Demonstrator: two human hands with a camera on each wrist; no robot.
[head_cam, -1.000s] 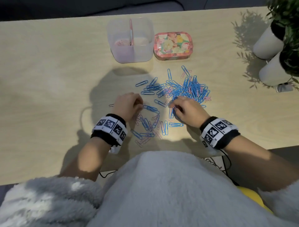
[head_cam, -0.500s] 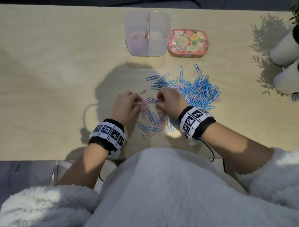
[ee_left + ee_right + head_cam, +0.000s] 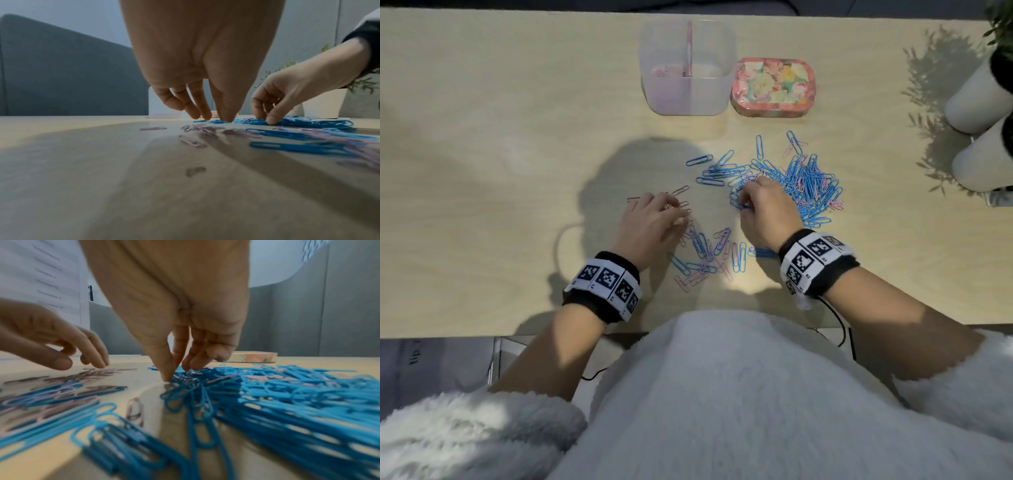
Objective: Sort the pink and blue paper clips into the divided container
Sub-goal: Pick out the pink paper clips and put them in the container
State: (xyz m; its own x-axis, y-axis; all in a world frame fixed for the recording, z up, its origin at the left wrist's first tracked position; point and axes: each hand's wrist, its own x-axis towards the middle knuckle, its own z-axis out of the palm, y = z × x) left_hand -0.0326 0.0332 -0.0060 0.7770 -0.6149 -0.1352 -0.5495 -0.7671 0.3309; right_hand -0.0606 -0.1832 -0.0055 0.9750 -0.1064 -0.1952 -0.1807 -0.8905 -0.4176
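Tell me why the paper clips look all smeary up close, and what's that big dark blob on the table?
Right wrist view: the nearest blue paper clips sit too close to the lens and blur. Left wrist view: the near table is soft too. Head view: the dark blob is the person's own shadow.
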